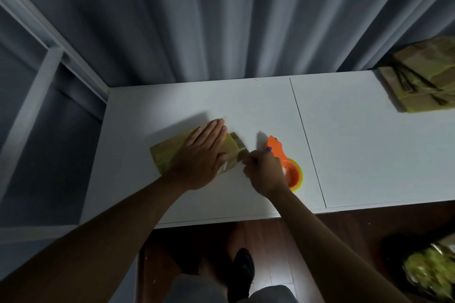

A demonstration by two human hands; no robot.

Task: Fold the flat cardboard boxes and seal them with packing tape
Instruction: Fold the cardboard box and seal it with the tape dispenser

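Observation:
A small brown cardboard box [165, 155] lies flattened on the white table [357, 142], near the front middle. My left hand [204, 155] presses flat on top of it, fingers straight and pointing away from me. At the box's right end a small flap [240, 146] sticks out. My right hand [263, 170] is curled there, with its fingertips pinching that flap. Just behind and to the right of this hand, an orange tape dispenser [275, 146] with a roll of tape [296, 176] lies on the table, partly hidden by the hand.
A stack of flat cardboard boxes [423, 81] lies at the table's far right corner. On the floor at the lower right stands a dark bag [428, 270] with yellowish contents. Grey curtains hang behind the table, and a white shelf frame [37, 96] stands to the left.

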